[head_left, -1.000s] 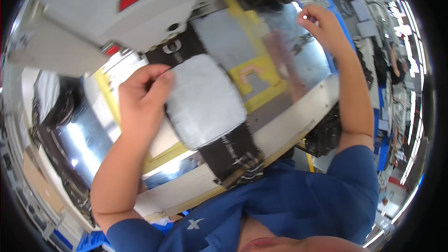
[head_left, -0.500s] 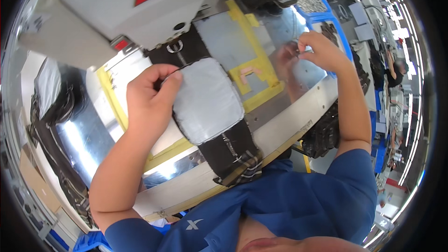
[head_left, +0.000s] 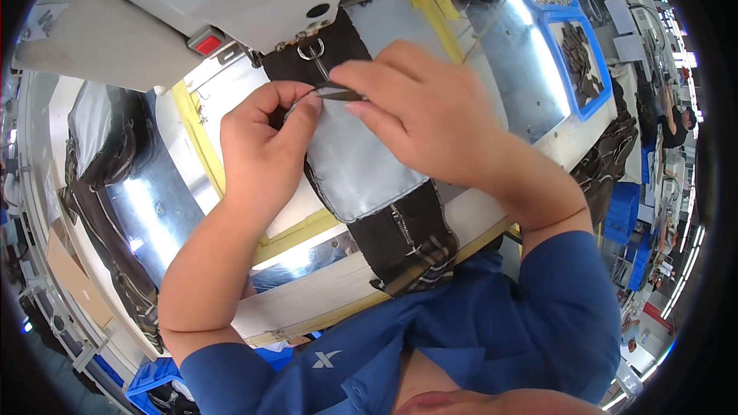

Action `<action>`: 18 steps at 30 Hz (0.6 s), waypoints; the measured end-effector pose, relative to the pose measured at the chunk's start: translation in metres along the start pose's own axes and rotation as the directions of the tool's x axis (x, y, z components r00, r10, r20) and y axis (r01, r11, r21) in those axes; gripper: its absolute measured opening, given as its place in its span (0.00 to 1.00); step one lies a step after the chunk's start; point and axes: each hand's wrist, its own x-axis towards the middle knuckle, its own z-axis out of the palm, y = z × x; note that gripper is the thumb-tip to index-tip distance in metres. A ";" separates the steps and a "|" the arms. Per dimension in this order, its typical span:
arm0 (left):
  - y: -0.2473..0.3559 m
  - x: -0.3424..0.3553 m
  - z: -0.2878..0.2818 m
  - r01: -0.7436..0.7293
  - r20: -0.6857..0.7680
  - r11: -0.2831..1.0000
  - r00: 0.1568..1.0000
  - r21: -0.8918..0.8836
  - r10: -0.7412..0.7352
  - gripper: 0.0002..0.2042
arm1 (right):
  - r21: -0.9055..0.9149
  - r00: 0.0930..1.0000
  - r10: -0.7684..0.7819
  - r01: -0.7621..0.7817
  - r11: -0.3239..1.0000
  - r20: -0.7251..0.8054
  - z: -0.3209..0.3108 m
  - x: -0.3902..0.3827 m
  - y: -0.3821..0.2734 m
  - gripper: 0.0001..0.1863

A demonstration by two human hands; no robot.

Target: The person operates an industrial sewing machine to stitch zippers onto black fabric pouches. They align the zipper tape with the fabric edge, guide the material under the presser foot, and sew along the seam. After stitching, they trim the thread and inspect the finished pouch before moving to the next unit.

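Note:
A dark fabric piece (head_left: 388,242) with a grey panel (head_left: 354,184), zippers and a metal D-ring (head_left: 310,49) lies under the machine head (head_left: 231,0). My left hand (head_left: 265,150) pinches the panel's upper left edge. My right hand (head_left: 419,115) holds a small dark pointed tool (head_left: 338,94) against that same edge, close to my left fingertips; the tool is partly hidden by my fingers.
Yellow tape (head_left: 300,232) marks the metal work plate. Blue trays of small parts (head_left: 576,61) stand at the right. Dark garment pieces lie left (head_left: 104,154) and right (head_left: 600,169). A person in black (head_left: 675,129) is farther right.
My right hand has swung in from the right side of the work surface to the panel's upper edge, with the dark tool now visible in it. My left hand keeps its pinch.

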 end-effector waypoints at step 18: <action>0.005 -0.002 0.004 -0.001 -0.026 0.999 1.000 0.044 0.002 0.08 | -0.369 0.949 -0.269 0.195 0.909 -0.162 0.031 -0.020 0.011 0.18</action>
